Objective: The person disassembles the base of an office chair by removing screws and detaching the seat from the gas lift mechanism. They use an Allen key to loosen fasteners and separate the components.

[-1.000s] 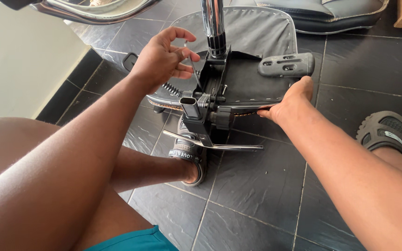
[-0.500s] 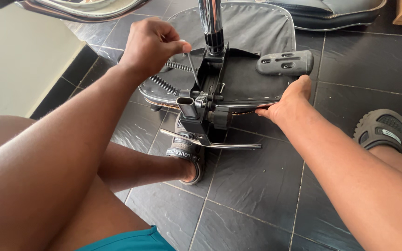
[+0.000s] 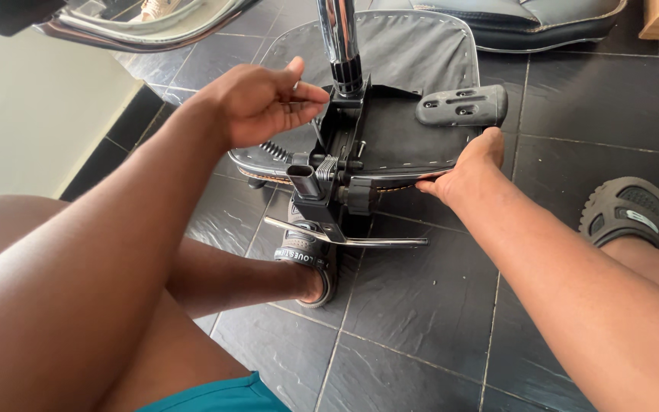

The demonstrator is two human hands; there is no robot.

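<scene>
The left hand, which half a second ago was clenched down on the upturned seat left of the chrome post, has lifted and now hovers just left of the post with fingers loosely curled, pinching something too small to tell. The right hand stays clamped on the seat's near edge, right of the black mechanism, below the grey bracket. The seat lies on dark tiles; a lever juts toward a sandal with a light lettered strap.
</scene>
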